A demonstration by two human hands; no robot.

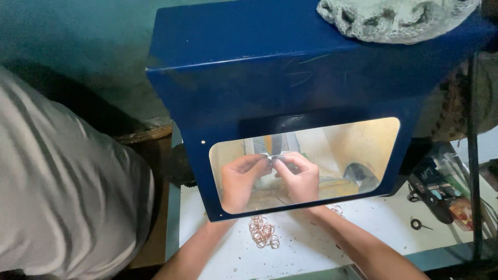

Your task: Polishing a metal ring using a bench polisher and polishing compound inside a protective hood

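Both my hands are inside the blue box (pixel 290 67), seen through its clear window (pixel 332 150). My left hand (pixel 243 179) sits on the left behind the window, my right hand (pixel 301 176) on the right, and the two meet at the middle. Between them is a small shiny metal piece (pixel 271 157). The left fingers (pixel 259 162) are together, pinched on its left end. The right fingers (pixel 286 162) are together too, pinched on its right end. The piece is small and blurred, so I can't tell its exact shape.

Both forearms come in from the near edge, under the box's lower rim. Between them on the white desk (pixel 363 228) lies a heap of copper-coloured rings (pixel 263 232), just near of the box. A few more rings (pixel 337 210) lie close by the right wrist, partly under the box edge.

Inside the box, right of the hands, a dark rounded part (pixel 359 176) shows against a yellowish back wall. I can't tell what it is.

On top of the box, far right, lies a grey knitted cloth (pixel 394 18). On the right of the desk sit a small black ring-like bit (pixel 416 224) and a dark tool (pixel 433 194) among clutter. On the left, a person in a grey striped shirt (pixel 62 197) fills the frame.
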